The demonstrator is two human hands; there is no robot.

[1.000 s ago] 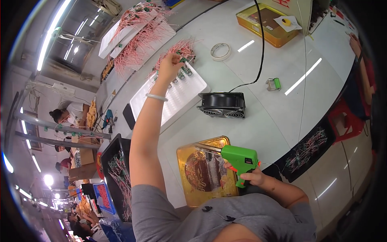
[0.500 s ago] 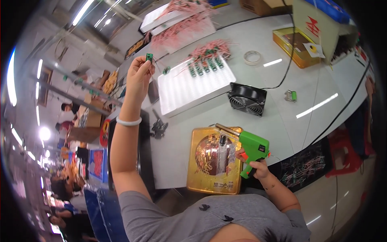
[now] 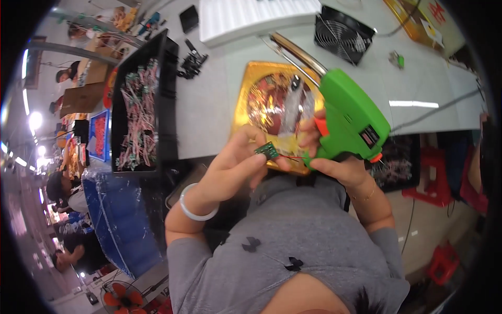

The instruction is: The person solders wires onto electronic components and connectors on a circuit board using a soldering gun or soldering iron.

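Faintly, I make out a dark label (image 3: pixel 369 137) on the green soldering gun (image 3: pixel 355 112), too small to read, and red writing (image 3: pixel 437 11) cut off at the upper right. The pale tabletop (image 3: pixel 206 107) shines; co-workers (image 3: pixel 61 184) fill the room at left. Mid-frame, the left hand (image 3: pixel 238 163) pinches a green circuit board (image 3: pixel 267 150); the right hand (image 3: pixel 337 159) wraps the gun's grip. I can't tell where the board's red wire (image 3: pixel 292 156) ends; the top edge crops a white foam tray (image 3: pixel 259 23)
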